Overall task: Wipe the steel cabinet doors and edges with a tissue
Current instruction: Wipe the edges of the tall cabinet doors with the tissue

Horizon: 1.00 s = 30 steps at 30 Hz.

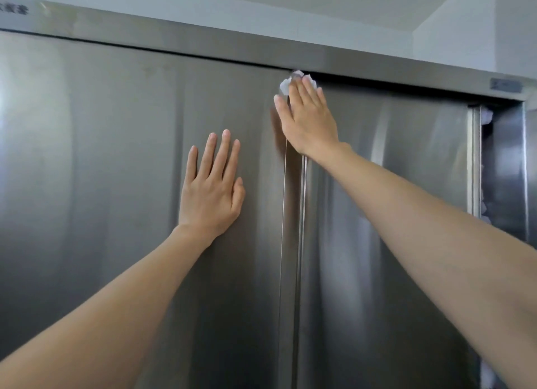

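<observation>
A tall steel cabinet fills the view, with a left door (101, 170) and a right door (392, 199) that meet at a vertical seam (290, 243). My right hand (308, 118) lies flat with straight fingers at the top of that seam and presses a crumpled white tissue (286, 84) against the steel, just under the top rail (203, 45). The tissue shows only around my fingertips. Lower and to the left, my left hand (212, 191) rests flat on the left door, fingers spread, holding nothing.
At the right edge of the right door is a dark narrow gap (502, 170) beside the cabinet's side post, with bits of white material showing in it. A white wall and ceiling (450, 19) lie above the cabinet.
</observation>
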Motion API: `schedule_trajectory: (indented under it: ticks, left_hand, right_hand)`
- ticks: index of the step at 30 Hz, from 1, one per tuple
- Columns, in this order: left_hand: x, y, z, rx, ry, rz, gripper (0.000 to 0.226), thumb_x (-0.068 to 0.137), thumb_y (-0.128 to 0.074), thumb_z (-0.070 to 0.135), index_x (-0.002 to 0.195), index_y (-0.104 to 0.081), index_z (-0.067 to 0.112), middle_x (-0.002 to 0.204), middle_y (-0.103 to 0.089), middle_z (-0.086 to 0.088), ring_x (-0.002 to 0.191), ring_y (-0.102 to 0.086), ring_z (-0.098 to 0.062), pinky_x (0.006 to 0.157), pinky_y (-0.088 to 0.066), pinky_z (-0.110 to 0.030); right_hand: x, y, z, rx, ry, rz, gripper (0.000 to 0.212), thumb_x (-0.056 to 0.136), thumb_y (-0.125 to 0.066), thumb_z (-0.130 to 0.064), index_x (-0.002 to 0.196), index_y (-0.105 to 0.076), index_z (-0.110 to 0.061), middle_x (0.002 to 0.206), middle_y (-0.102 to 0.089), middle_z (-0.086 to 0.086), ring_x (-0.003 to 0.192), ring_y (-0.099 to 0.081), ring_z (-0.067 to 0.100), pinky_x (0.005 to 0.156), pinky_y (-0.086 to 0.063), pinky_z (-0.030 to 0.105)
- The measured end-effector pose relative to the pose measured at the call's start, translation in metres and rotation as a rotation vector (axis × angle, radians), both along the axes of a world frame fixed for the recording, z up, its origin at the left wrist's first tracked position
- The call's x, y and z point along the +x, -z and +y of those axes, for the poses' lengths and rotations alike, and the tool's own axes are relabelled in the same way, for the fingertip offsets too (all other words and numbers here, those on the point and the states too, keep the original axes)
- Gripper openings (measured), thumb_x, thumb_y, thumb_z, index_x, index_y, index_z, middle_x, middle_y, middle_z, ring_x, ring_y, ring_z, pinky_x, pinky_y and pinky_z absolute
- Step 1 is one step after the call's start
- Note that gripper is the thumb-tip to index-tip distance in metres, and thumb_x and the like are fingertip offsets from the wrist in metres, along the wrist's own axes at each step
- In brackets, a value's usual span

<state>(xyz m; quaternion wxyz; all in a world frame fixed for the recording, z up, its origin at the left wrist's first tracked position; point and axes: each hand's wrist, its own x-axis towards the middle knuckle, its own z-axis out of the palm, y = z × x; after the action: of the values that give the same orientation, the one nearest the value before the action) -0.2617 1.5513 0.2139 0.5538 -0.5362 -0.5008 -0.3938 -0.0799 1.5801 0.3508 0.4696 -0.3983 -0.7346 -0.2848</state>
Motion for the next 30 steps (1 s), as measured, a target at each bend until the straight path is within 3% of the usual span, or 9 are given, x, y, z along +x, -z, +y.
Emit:
schedule_trajectory:
  ticks: [7,10,13,15,18,21,23,26,30]
  left_hand:
    - [0.000,0.000,0.001,0.007,0.002,-0.007,0.064,0.098,-0.025,0.031,0.157,-0.020,0.007,0.165,-0.014,-0.012,0.152,-0.011,-0.031,0.122,-0.012,-0.053]
    - [0.000,0.000,0.001,0.015,0.001,-0.003,0.064,0.097,-0.027,0.030,0.156,-0.023,0.006,0.165,-0.016,-0.012,0.152,-0.012,-0.031,0.122,-0.013,-0.053]
    - [-0.001,0.000,0.001,0.001,0.005,-0.004,0.064,0.098,-0.026,0.031,0.157,-0.022,0.007,0.165,-0.014,-0.011,0.152,-0.010,-0.030,0.122,-0.012,-0.053]
    - [-0.001,0.000,0.001,-0.003,0.000,-0.005,0.064,0.098,-0.026,0.031,0.157,-0.021,0.008,0.165,-0.013,-0.011,0.153,-0.009,-0.030,0.122,-0.012,-0.053]
    - [0.000,0.000,0.000,0.000,0.002,-0.003,0.064,0.097,-0.027,0.030,0.157,-0.022,0.007,0.165,-0.015,-0.012,0.152,-0.011,-0.031,0.122,-0.011,-0.053]
    - [0.000,0.000,-0.001,-0.016,-0.003,-0.001,0.064,0.098,-0.027,0.030,0.157,-0.019,0.007,0.165,-0.013,-0.012,0.152,-0.009,-0.030,0.123,-0.010,-0.052]
    - [0.000,0.001,0.000,-0.020,-0.005,-0.002,0.064,0.099,-0.027,0.030,0.158,-0.017,0.008,0.165,-0.012,-0.012,0.152,-0.008,-0.030,0.123,-0.010,-0.052]
    - [0.000,0.000,-0.001,-0.020,0.003,-0.001,0.064,0.098,-0.030,0.029,0.157,-0.019,0.007,0.165,-0.013,-0.012,0.152,-0.010,-0.031,0.122,-0.010,-0.052]
    - [-0.001,0.000,-0.002,-0.030,-0.003,-0.007,0.063,0.099,-0.028,0.030,0.158,-0.017,0.008,0.165,-0.011,-0.011,0.153,-0.008,-0.030,0.123,-0.009,-0.051]
  right_hand:
    - [0.020,0.130,0.000,0.129,-0.021,-0.132,0.074,0.100,-0.009,-0.052,0.157,-0.011,-0.005,0.166,-0.001,0.006,0.153,0.005,0.014,0.122,0.011,0.026]
    - [0.013,0.073,0.003,0.129,0.014,-0.077,0.072,0.102,-0.014,-0.051,0.156,-0.015,-0.004,0.165,-0.007,0.009,0.153,-0.001,0.018,0.120,0.010,0.027]
    - [0.005,0.002,0.005,0.050,0.000,-0.017,0.063,0.108,-0.019,-0.043,0.158,-0.010,-0.006,0.167,-0.002,0.007,0.153,0.004,0.016,0.120,0.010,0.030]
    - [0.003,-0.001,0.008,0.039,0.004,-0.013,0.063,0.108,-0.017,-0.043,0.159,-0.008,-0.007,0.167,0.000,0.005,0.153,0.006,0.014,0.120,0.011,0.030]
    - [0.004,0.086,0.006,0.117,-0.010,0.003,0.068,0.105,-0.013,-0.047,0.158,-0.011,-0.004,0.166,-0.004,0.008,0.153,0.001,0.018,0.123,0.008,0.031]
    - [0.013,0.221,-0.013,0.041,-0.024,-0.062,0.067,0.106,-0.009,-0.050,0.158,-0.007,-0.009,0.166,0.001,0.003,0.153,0.003,0.014,0.123,0.005,0.030]
    - [0.022,0.260,-0.018,0.012,0.007,-0.121,0.066,0.106,-0.006,-0.051,0.158,-0.012,-0.011,0.166,-0.006,0.002,0.153,-0.004,0.015,0.123,0.002,0.030]
    - [0.018,0.209,-0.010,0.054,0.054,-0.118,0.067,0.105,-0.005,-0.049,0.156,-0.019,-0.008,0.165,-0.015,0.006,0.153,-0.008,0.018,0.123,0.006,0.029]
    - [0.010,0.146,0.002,0.030,0.075,-0.059,0.074,0.098,0.001,-0.051,0.158,-0.008,-0.009,0.167,0.001,0.002,0.153,0.007,0.012,0.120,0.016,0.028]
